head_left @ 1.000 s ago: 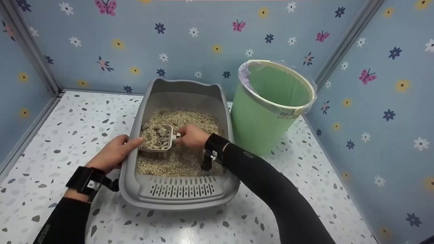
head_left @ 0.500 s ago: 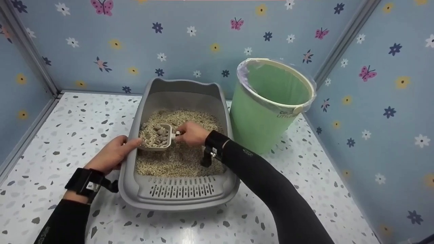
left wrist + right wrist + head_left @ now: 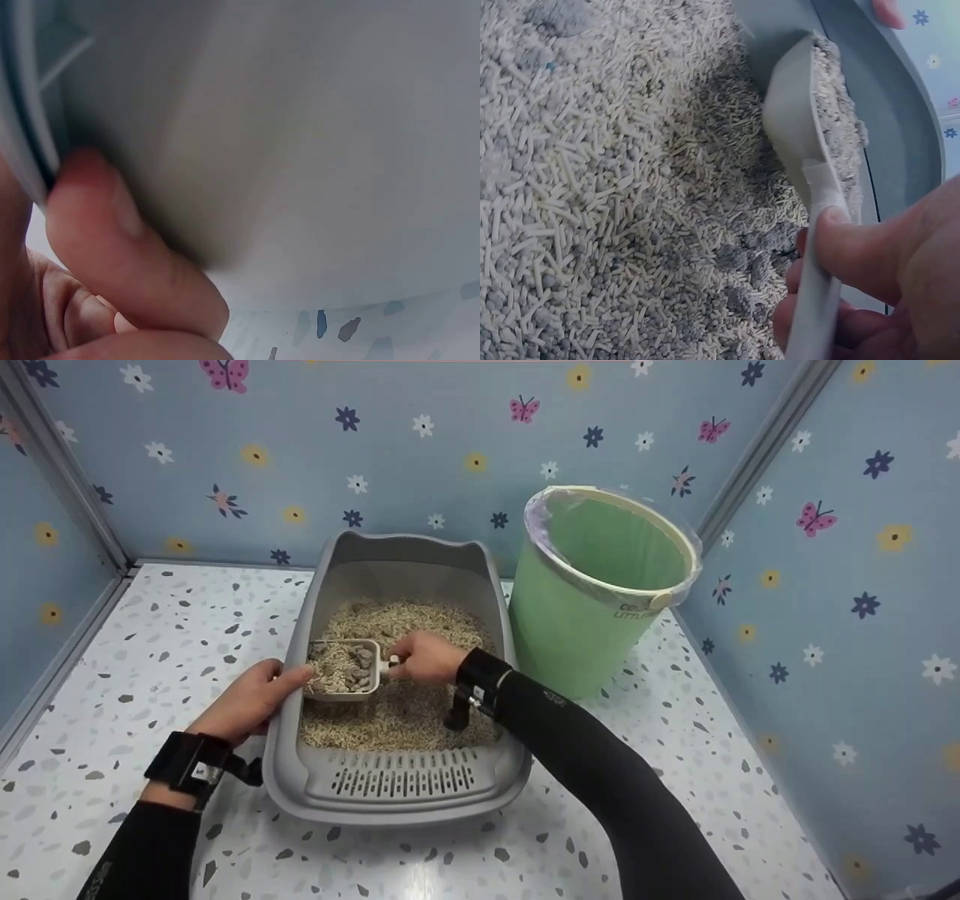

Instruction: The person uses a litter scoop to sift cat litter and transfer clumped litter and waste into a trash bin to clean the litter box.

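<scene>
Gripping litter scoop (image 3: pixel 799 135) inside litter box (image 3: pixel 397 810) with curled right hand (image 3: pixel 429 658), clasping its rim (image 3: pixel 279 750) with left hand (image 3: pixel 251 701); could spill clumps (image 3: pixel 364 657) if tilted.

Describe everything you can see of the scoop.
The scoop looks like pale plastic, with a round-cornered bowl and a straight handle. Litter and grey clumps fill the upward-facing bowl. The right hand grips the handle, holding the bowl inside the litter box, near its left side. The left hand has its thumb at the bowl's far edge; whether they touch is unclear.
</scene>
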Demonstrator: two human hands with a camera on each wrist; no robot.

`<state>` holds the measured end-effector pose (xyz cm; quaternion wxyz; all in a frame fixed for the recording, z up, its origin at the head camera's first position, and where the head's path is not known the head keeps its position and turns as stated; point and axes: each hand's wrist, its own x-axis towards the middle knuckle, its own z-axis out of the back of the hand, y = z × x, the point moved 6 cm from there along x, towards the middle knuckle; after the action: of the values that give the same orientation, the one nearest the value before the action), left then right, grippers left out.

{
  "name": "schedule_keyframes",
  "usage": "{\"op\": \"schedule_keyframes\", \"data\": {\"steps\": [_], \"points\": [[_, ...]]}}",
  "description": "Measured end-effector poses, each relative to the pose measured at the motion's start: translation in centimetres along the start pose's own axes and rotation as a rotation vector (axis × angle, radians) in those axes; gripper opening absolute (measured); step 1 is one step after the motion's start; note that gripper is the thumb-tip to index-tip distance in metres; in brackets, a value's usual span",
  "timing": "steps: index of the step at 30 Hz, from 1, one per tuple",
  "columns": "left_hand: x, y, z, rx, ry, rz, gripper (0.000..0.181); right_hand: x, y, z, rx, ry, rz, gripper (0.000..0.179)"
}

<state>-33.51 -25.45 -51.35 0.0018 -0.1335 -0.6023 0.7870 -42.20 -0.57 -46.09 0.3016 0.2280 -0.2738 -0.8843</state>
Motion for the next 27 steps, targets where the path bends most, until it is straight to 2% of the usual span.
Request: {"op": "schedule_keyframes", "data": {"steps": [6,9,13,16,20,25,27], "points": [[0.1,0.0,-0.3,-0.012,0.011,0.008,0.072,-0.6,-0.2,0.4,0.055,0.017,-0.020,0.020],[0.2,-0.1,-0.2,-0.006,0.011,0.010,0.073,-1.0,-0.4,1.0,0.083,-0.002,-0.025,0.019],[0.2,-0.1,-0.1,-0.003,0.009,0.011,0.071,-1.9,-0.9,2.1,0.087,-0.057,-0.036,0.019],[0.2,0.1,0.0,-0.006,0.014,0.014,0.069,-2.8,-1.2,2.9,0.153,-0.093,-0.055,0.025],[0.2,0.2,0.0,-0.010,0.017,0.010,0.069,-4.3,-1.3,3.8,0.244,-0.138,-0.068,0.021],[0.1,0.2,0.1,-0.005,0.008,-0.002,0.068,-6.0,-0.7,5.0,0.244,-0.201,-0.041,0.026],[0.0,0.1,0.0,-0.011,0.006,-0.007,0.066,-6.6,-0.5,5.4,0.243,-0.220,-0.022,0.033]]}}
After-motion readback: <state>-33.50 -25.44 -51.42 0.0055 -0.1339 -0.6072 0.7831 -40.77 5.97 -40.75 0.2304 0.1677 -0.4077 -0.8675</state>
